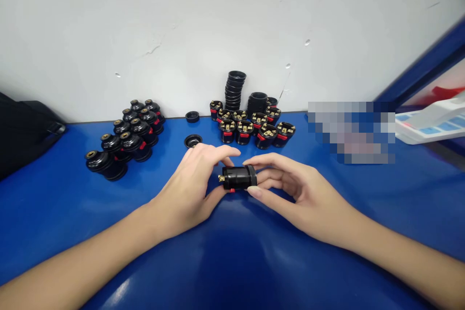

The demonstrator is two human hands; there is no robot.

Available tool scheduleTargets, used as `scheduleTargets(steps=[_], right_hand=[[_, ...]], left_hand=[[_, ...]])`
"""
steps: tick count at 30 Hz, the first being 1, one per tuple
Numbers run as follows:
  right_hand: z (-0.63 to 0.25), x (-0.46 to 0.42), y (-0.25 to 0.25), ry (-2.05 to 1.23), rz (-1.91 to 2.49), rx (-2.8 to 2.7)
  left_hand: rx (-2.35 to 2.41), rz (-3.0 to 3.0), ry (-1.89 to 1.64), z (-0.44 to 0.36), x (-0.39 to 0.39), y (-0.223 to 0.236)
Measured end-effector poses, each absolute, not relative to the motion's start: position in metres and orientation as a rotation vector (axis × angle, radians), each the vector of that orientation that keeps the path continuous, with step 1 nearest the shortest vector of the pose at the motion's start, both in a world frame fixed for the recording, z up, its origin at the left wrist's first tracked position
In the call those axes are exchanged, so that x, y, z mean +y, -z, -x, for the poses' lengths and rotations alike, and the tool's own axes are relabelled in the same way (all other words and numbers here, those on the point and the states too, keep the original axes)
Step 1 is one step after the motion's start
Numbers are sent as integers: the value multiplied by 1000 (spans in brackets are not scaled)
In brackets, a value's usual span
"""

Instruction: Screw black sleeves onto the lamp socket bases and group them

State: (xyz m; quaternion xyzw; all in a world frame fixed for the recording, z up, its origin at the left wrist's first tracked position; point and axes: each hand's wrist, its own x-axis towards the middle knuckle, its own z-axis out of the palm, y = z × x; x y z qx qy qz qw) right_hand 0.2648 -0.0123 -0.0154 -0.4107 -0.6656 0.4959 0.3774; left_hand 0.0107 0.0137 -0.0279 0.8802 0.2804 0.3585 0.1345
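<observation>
A black lamp holder body (236,178) lies on its side between my hands, low over the blue table. Brass terminals stick out of its left end, and a small red switch (232,190) shows at its underside. My left hand (194,179) curls round the terminal end, thumb below and fingers behind, with the index finger raised. At the other end is a black ribbed ring (251,176), pinched between the thumb and fingers of my right hand (290,186). Beyond my left hand lies a shallow black cap (193,141), partly hidden by my knuckles.
Finished-looking black lamp holders (134,147) stand grouped at left. Several open bodies with brass terminals (245,129) stand at back centre, before a leaning stack of black rings (234,89). One loose ring (192,116) lies near the white wall. A black bag (29,131) is far left.
</observation>
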Motion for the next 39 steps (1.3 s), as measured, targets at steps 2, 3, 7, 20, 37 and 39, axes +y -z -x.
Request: scheduleTargets(steps=[2, 3, 7, 20, 37, 39], right_hand=[[-265, -12, 15, -1258, 1043, -1706], [-265, -12, 16, -1256, 1043, -1705], [-265, -12, 16, -1256, 1047, -1705], [-264, -11, 17, -1259, 1046, -1706], [-265, -12, 15, -1240, 1056, -1726], [-265, -12, 16, -1241, 1048, -1729]], left_hand=[[805, -2558, -1062, -11, 15, 28], [826, -2547, -1038, -11, 15, 27], [957, -2476, -868, -12, 11, 21], [1030, -2613, -881, -14, 9, 20], [766, -2706, -1018, -10, 13, 23], [741, -2717, -1032, -10, 14, 24]])
